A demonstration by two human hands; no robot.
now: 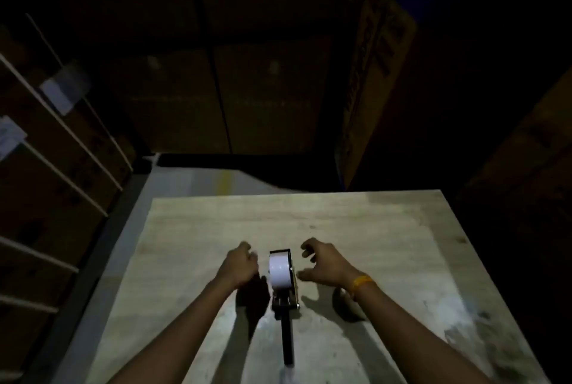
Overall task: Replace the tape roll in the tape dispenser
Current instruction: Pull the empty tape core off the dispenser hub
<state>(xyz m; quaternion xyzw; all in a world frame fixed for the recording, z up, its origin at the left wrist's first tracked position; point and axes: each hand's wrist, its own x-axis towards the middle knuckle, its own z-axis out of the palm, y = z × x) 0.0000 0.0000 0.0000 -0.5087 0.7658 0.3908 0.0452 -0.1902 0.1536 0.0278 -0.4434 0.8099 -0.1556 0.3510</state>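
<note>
A hand-held tape dispenser (284, 306) lies on the wooden table (387, 229), its black handle pointing toward me. A white tape roll (279, 270) sits upright in its frame. My left hand (240, 266) hovers just left of the roll, fingers loosely curled, holding nothing. My right hand (325, 264) hovers just right of the roll with fingers spread and curved, apart from it. An orange band circles my right wrist. A dark round object (346, 303) lies under my right forearm, mostly hidden; I cannot tell what it is.
The scene is dim. Stacked cardboard boxes (266, 89) stand behind the table and to the right. Shelving with boxes and paper labels (62, 89) runs along the left. A strip of grey floor (185, 179) shows beyond the table's far edge.
</note>
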